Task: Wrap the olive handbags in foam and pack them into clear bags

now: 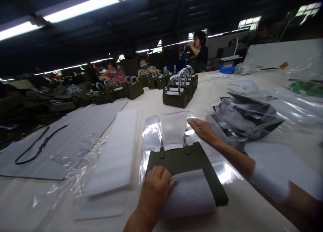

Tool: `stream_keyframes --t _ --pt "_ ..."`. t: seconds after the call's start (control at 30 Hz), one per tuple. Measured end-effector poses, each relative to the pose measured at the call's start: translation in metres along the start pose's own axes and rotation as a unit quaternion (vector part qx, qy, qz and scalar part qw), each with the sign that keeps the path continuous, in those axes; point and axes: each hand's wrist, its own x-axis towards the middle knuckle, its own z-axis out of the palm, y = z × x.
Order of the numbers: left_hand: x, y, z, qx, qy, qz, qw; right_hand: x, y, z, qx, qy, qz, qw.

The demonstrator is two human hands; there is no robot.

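A dark green handbag (176, 163) lies flat on shiny clear plastic (228, 173) in front of me. A white foam sheet (193, 191) covers part of its lower front. My left hand (156, 188) is closed at this sheet's left edge, with the thumb on top and the other fingers curled. Another white sheet (174, 126) lies over the bag's handles, which are mostly hidden beneath it. My right hand (203, 131) reaches to this sheet's upper right corner. Its fingers are stretched out and the fingertips touch the edge.
Several finished-looking green handbags (175, 95) with wrapped handles stand farther back. Left lie a stack of white foam sheets (113, 154), a dark strap (41, 146) and crumpled clear plastic (63, 188). Dark plastic-wrapped pieces (242, 114) lie right. A co-worker (199, 55) is beyond the table.
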Motion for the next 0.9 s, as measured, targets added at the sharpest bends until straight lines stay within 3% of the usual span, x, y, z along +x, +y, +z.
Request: stream_keyframes --t 0.07,0.13,0.2,0.3,0.37,0.4,0.47,0.5,0.57,0.6,0.67,0.8,0.9 --pt "-0.002 0.000 0.000 -0.009 0.004 0.007 1.000 -0.039 -0.003 -0.016 0.007 0.034 -0.073 0.997" --pt "-0.002 -0.002 -0.003 -0.017 -0.007 0.017 1.000 -0.084 -0.011 -0.025 0.010 -0.007 -0.334 0.943" --pt "0.007 -0.007 -0.011 -0.040 -0.014 0.032 0.999 -0.118 -0.018 -0.024 -0.052 -0.053 -0.406 0.911" --pt "0.052 -0.017 -0.033 -0.047 0.064 0.061 0.995 -0.139 -0.019 -0.013 -0.098 -0.054 -0.407 0.906" --pt "0.102 -0.020 -0.049 0.013 0.126 0.081 0.989 -0.139 -0.015 -0.006 -0.094 -0.030 -0.403 0.910" --pt "0.129 -0.020 -0.055 0.049 0.126 0.091 0.987 -0.138 -0.013 -0.003 -0.090 -0.020 -0.400 0.912" --pt "0.178 -0.018 -0.063 0.077 0.083 0.109 0.988 -0.137 -0.010 0.000 -0.082 -0.010 -0.393 0.916" --pt "0.195 -0.016 -0.063 0.071 0.031 0.117 0.990 -0.137 -0.009 0.001 -0.079 -0.008 -0.387 0.919" --pt "0.210 -0.009 -0.060 0.048 -0.061 0.134 0.988 -0.138 -0.009 0.002 -0.075 -0.001 -0.374 0.924" --pt "0.206 -0.005 -0.056 0.035 -0.091 0.145 0.985 -0.139 -0.008 0.003 -0.073 0.003 -0.367 0.927" --pt "0.177 0.006 -0.045 0.014 -0.095 0.184 0.978 -0.141 -0.006 0.005 -0.068 0.012 -0.353 0.933" --pt "0.088 0.025 -0.018 -0.010 -0.008 0.299 0.954 -0.143 -0.001 0.010 -0.058 0.016 -0.328 0.943" --pt "0.044 0.030 0.003 -0.011 0.072 0.296 0.952 -0.144 0.002 0.012 -0.053 0.015 -0.326 0.944"
